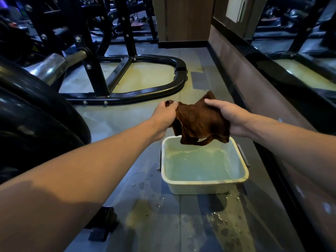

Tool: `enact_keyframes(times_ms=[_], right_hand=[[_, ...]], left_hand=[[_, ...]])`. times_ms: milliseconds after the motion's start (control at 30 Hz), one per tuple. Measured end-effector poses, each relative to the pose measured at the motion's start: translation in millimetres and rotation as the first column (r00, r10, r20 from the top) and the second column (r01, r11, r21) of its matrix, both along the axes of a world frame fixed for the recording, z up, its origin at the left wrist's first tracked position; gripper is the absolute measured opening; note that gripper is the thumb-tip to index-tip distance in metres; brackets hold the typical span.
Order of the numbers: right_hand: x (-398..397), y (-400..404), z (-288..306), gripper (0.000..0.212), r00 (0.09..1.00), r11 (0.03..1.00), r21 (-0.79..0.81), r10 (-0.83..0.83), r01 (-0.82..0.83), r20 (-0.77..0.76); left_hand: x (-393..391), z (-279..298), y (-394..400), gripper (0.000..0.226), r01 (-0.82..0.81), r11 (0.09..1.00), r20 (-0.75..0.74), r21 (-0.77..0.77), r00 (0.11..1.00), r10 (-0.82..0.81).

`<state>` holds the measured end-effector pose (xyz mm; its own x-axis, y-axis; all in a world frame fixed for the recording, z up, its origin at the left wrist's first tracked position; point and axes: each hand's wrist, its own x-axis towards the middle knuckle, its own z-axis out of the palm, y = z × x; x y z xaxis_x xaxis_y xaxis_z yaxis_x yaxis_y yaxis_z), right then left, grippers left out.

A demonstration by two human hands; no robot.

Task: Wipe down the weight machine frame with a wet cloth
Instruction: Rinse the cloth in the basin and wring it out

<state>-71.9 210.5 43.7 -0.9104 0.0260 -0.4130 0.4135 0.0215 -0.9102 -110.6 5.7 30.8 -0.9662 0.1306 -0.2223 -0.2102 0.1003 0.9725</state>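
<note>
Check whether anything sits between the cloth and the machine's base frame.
Nothing visible does. Both hands, left and right, hold the brown cloth above the water tub; only bare floor lies before the black base frame.

Gym: black weight machine frame (127,77), plates (36,113), wall mirror (300,51).
</note>
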Motion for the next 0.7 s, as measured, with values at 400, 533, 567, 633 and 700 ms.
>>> enact_keyframes(times_ms=[400, 533, 567, 633, 700], right_hand=[[9, -13, -11, 0.026, 0.937, 0.895, 0.408, -0.031, 0.181, -0.349], [22, -40, -8, 0.022, 0.907, 0.880, 0.472, 0.164, 0.044, -0.389], [25, -46, -7, 0.023, 0.918, 0.932, 0.359, 0.176, -0.039, -0.356], [28, -54, -4, 0.026, 0.965, 0.998, 0.017, 0.060, -0.058, -0.254], [24, -47, -6, 0.024, 0.956, 0.987, -0.023, -0.160, 0.159, -0.246]], left_hand=[[10, -11, 8, 0.037, 0.077, 0.984, 0.060, -0.158, 0.996, -0.068], [22, -3, 14, 0.060, 0.192, 0.980, 0.206, 0.049, 0.958, -0.198], [23, -3, 14, 0.057, 0.218, 0.974, 0.196, 0.070, 0.954, -0.227], [24, -6, 13, 0.041, 0.222, 0.973, 0.158, 0.062, 0.960, -0.229], [24, -9, 11, 0.028, 0.181, 0.982, 0.142, 0.057, 0.972, -0.188]])
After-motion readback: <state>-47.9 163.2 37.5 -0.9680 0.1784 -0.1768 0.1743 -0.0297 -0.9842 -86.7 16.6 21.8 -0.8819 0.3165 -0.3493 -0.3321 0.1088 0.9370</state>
